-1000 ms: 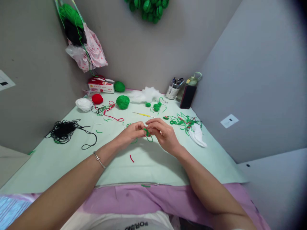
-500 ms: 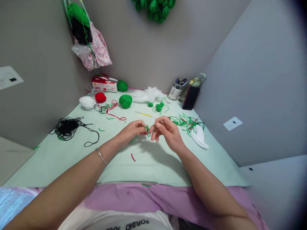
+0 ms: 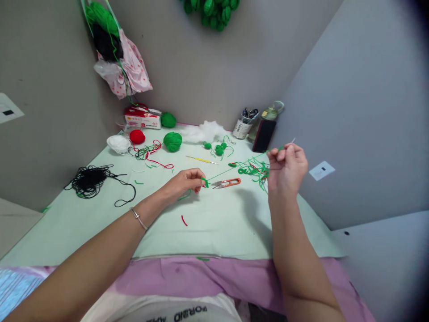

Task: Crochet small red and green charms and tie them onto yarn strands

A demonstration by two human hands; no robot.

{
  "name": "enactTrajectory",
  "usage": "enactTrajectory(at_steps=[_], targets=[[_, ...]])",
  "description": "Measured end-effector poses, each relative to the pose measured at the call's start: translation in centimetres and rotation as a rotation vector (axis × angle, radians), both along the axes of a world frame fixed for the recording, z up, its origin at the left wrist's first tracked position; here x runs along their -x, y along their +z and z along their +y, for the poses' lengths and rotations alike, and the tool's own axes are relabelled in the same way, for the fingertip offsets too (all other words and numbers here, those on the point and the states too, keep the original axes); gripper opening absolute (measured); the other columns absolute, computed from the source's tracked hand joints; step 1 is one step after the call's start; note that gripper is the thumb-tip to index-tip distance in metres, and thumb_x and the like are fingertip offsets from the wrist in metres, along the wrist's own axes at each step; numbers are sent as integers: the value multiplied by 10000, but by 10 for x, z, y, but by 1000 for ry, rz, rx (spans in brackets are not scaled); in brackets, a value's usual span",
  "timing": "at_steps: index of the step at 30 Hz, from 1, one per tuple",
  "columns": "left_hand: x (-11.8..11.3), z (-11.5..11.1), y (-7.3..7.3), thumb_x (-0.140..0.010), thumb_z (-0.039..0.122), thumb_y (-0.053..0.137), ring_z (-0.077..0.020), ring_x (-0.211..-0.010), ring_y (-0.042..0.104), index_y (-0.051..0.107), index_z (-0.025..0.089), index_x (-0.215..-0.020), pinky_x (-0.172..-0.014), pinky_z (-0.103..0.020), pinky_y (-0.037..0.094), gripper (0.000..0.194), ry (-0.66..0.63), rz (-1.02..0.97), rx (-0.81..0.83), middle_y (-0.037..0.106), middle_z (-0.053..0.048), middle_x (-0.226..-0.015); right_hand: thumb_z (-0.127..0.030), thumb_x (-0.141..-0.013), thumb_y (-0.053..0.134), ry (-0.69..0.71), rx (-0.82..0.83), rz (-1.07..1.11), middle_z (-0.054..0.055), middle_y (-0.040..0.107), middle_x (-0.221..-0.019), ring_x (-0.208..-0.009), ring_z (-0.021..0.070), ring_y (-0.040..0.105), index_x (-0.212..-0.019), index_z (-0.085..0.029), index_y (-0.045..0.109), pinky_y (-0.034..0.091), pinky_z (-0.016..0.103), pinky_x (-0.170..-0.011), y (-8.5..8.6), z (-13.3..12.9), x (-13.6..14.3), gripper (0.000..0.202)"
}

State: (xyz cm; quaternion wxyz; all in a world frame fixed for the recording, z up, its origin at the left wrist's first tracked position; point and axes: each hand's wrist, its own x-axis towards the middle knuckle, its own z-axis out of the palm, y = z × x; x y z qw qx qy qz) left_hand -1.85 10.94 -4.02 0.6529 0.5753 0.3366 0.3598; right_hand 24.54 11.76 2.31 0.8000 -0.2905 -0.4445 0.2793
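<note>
Pinched by the left hand [image 3: 186, 184], a small green yarn piece [image 3: 205, 183] sits just left of orange snips [image 3: 232, 182], its taut strand [image 3: 221, 174] slanting upward and rightward to the right hand [image 3: 287, 166], well apart, whose curled fingers grasp a slim needle-like tool [image 3: 293, 140].

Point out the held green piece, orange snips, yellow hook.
Green piece [image 3: 206, 183]: head view, on its exposed end.
Orange snips [image 3: 228, 180]: head view, on the handle.
Yellow hook [image 3: 202, 159]: head view, mid-handle.

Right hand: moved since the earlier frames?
Yes: rightward and slightly up in view. Against the dark phone, the right hand was lower left and is now lower right, farther from the left hand.
</note>
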Motion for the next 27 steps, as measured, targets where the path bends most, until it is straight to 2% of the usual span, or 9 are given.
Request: enactTrajectory(at_steps=[3,5,10,13,15,21,27], targets=[[-1,0,0,-767,252,695,-117,-641,597,600,162,-830,-674,-274,477,145,-18,-52,31,609,13,-711,-269,-881,648,-63,-23,-74,-66,472,-573,-646,121,582,-837,-226,595,509,295,-753,-2,-1,7,82],[-1,0,-2,-768,260,716,-137,-693,634,599,169,-898,-719,-301,513,197,-16,-106,42,618,13,-731,-268,-885,642,-22,17,-194,-59,509,-599,-664,127,601,-892,-211,604,503,297,-734,-3,-5,15,69],[0,2,-4,-760,250,756,-144,-767,665,611,161,-932,-813,-332,530,242,-13,-174,31,647,0,-817,-241,-917,593,225,168,-722,-13,615,-739,-698,128,600,-924,-217,642,467,273,-661,-7,-18,34,55],[1,2,-4,-786,259,743,-145,-830,667,630,152,-958,-871,-326,508,232,-38,-169,20,670,-27,-906,-213,-913,602,234,111,-1046,29,627,-893,-799,143,590,-897,-226,692,441,274,-668,-13,-22,41,93],[1,1,-3,-810,275,724,-151,-866,669,635,157,-995,-906,-335,494,237,-74,-167,21,679,-38,-945,-210,-923,592,200,60,-1181,34,600,-909,-803,143,572,-911,-241,710,428,278,-674,-18,-22,43,123],[0,-1,0,-842,288,688,-154,-889,660,650,159,-995,-965,-375,473,204,-120,-169,37,674,-43,-982,-206,-949,550,90,10,-1332,27,548,-856,-767,142,546,-935,-247,707,414,276,-665,-25,-19,42,163],[0,-1,0,-867,284,658,-148,-910,636,668,165,-978,-980,-374,471,163,-120,-188,10,658,-34,-969,-173,-948,535,77,-21,-1362,30,537,-844,-764,145,546,-923,-234,701,412,269,-653,-23,-18,41,179]])
